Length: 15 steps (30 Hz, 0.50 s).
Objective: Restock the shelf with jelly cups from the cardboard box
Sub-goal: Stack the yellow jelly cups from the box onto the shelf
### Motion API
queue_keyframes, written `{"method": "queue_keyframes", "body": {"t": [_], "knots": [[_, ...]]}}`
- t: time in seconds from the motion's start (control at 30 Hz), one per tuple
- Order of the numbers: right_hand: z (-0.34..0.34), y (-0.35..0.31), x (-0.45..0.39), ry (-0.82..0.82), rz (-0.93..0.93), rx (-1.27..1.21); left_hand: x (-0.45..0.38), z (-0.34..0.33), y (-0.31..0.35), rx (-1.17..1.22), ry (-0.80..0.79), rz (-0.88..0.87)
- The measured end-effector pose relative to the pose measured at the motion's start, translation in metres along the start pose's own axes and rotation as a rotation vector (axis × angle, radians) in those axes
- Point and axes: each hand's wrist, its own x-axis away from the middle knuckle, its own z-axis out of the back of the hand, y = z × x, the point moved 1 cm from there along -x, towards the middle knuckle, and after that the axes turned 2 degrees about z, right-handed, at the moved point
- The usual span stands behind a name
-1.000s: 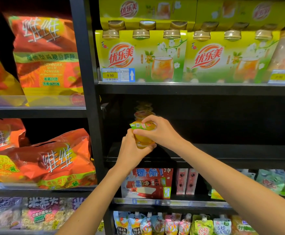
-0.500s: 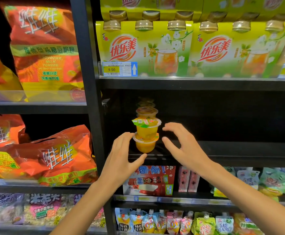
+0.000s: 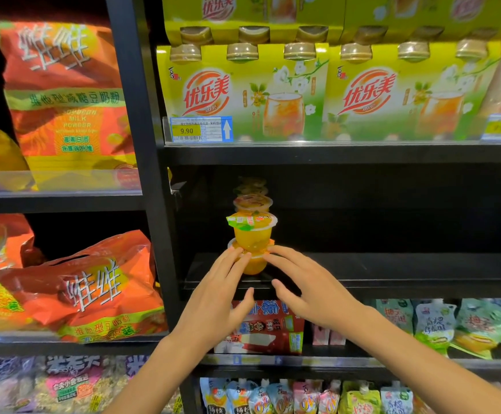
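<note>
Two orange jelly cups stand stacked at the front left of the dark middle shelf (image 3: 392, 270). The upper jelly cup (image 3: 253, 234) has a green and orange lid and sits on the lower jelly cup (image 3: 253, 266). Further cups (image 3: 253, 203) line up behind them in the shadow. My left hand (image 3: 219, 294) touches the lower cup's left side with straight fingertips. My right hand (image 3: 309, 288) touches its right rim the same way. Neither thumb wraps the cup. The cardboard box is out of view.
Yellow-green drink packs (image 3: 243, 94) fill the shelf above, behind a 9.90 price tag (image 3: 197, 130). Orange soy milk powder bags (image 3: 73, 297) lie in the left bay past a black upright (image 3: 153, 234). A red carton (image 3: 267, 327) and drink pouches (image 3: 452, 324) sit on the shelf below.
A second ago both hands gripped the upper cup over the lower one. They let go and spread apart. Now the fingertips have closed in on the lower cup's sides.
</note>
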Motion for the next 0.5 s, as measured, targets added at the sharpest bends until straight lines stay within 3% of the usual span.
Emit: {"method": "queue_keyframes", "body": {"t": [0.5], "knots": [[-0.0059,-0.0019,-0.0057,0.017,-0.044,-0.045,-0.0111,0.0037,0.0013,0.026,-0.021,0.012]]}}
